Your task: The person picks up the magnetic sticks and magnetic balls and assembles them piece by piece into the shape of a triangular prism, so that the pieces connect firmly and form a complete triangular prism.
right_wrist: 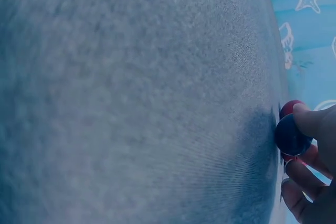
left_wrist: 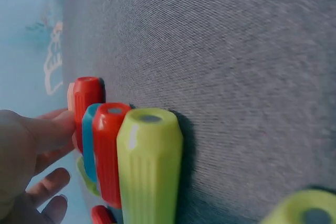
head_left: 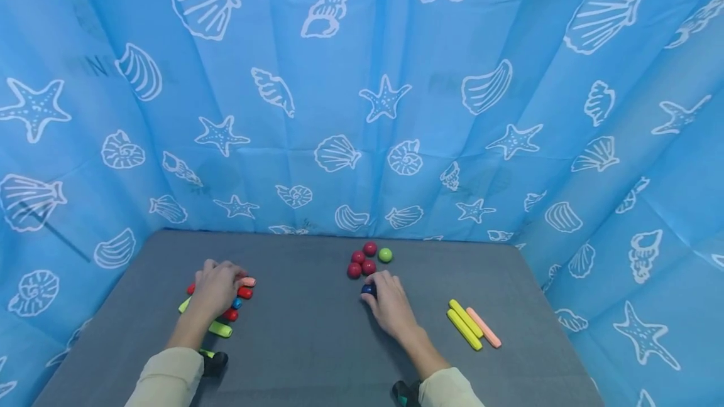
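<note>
My left hand [head_left: 212, 291] is over a cluster of ribbed plastic sticks. Its thumb and fingers pinch a pink stick [head_left: 247, 281] at the far end. Nearby lie a red stick [left_wrist: 88, 94], a blue stick [left_wrist: 90, 140], another red stick [left_wrist: 109, 150] and a lime stick [left_wrist: 149, 166]; the hand hides parts of them. My right hand [head_left: 391, 303] pinches a dark blue ball [right_wrist: 293, 135] between thumb and fingers, low over the table. Just beyond it sit several dark red balls [head_left: 369, 267] and one green ball [head_left: 385, 255].
Two yellow sticks [head_left: 465, 330] and a pink one [head_left: 483, 327] lie to the right on the grey cloth-covered table [head_left: 305, 331]. A blue curtain [head_left: 362, 112] with white shells and starfish hangs behind and on both sides.
</note>
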Tool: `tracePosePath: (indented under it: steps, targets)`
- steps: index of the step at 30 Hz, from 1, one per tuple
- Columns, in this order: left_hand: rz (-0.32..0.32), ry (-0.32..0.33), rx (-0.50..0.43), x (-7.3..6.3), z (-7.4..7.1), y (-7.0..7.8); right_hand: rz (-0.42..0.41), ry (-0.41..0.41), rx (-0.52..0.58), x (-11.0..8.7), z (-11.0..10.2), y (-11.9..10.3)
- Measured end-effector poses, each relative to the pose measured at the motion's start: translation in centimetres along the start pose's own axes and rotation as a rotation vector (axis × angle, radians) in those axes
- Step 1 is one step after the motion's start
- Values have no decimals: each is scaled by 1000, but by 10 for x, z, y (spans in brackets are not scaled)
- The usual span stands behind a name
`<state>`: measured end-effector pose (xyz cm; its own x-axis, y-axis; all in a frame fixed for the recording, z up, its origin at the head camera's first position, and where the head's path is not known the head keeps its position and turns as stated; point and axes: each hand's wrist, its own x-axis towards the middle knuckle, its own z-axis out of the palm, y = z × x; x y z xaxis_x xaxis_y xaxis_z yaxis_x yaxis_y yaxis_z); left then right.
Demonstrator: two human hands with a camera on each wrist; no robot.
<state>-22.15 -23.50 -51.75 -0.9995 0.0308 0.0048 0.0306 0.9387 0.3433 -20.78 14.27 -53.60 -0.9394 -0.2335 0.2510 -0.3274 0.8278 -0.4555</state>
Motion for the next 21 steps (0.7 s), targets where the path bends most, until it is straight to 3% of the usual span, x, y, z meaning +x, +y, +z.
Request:
tracePosePath:
  steps: [5, 10, 14, 21]
  targets:
    - [1, -44, 26, 10, 3, 4, -8, 26, 15, -5, -1, 0]
    - [31, -20, 36, 14, 8, 7, -9, 28, 39, -13, -3, 2]
    - [41, 10, -48, 14, 9, 19, 19, 0, 62, -23, -7, 5]
    - [7, -6, -215, 6, 10, 56, 65, -16, 93, -34, -14, 11]
